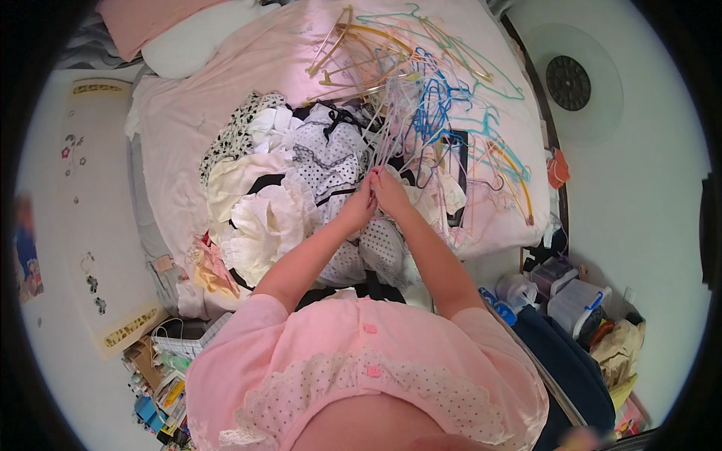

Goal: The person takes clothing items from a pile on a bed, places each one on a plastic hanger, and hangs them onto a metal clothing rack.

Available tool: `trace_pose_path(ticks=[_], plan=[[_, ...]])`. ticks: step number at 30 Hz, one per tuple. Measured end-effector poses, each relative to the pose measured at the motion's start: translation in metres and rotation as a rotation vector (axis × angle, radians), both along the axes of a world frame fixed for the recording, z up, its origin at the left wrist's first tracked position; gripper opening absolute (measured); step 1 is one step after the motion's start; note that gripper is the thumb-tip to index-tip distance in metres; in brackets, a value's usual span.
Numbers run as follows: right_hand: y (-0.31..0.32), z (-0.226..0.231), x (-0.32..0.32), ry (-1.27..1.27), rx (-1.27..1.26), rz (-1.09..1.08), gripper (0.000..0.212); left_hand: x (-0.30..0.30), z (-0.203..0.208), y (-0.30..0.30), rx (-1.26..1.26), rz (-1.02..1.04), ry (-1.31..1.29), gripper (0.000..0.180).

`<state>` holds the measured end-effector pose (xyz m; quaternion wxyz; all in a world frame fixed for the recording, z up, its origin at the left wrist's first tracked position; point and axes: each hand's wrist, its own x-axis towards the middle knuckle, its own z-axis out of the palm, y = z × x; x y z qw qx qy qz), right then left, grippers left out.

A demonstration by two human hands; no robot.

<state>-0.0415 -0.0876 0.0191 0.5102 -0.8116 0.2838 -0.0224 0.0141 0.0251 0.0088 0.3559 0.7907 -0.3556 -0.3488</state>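
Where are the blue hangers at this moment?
In the head view, the blue hangers lie on the bed, right of centre, beyond the right hand, beside the white hangers.

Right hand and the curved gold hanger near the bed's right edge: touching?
Apart. The head view shows the gold hanger well right of the right hand, pink bedding visible between.

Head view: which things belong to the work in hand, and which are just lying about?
In the work:
left hand and right hand, together at the pale hangers
probably blue hangers, polka-dot garment

Apparently just lying about:
white pillow
clear plastic bin
crumpled brown bag
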Motion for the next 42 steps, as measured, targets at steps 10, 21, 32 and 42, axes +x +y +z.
trace_pose_path(ticks=[10,21,32,42], plan=[[-0.025,-0.109,-0.081,-0.058,0.103,-0.581,0.026,-0.013,0.033,-0.020,-0.110,0.081,-0.142,0.052],[-0.073,-0.209,-0.076,0.385,0.088,-0.599,0.066,-0.011,0.011,-0.015,-0.231,-0.152,-0.689,0.053],[-0.113,-0.226,-0.069,0.825,-0.068,-0.138,0.064,-0.010,0.011,-0.010,-0.147,-0.178,-0.391,0.065],[-0.119,-0.165,-0.050,-0.027,0.564,-0.991,0.023,-0.009,0.005,-0.001,-0.159,-0.193,-0.333,0.069]])
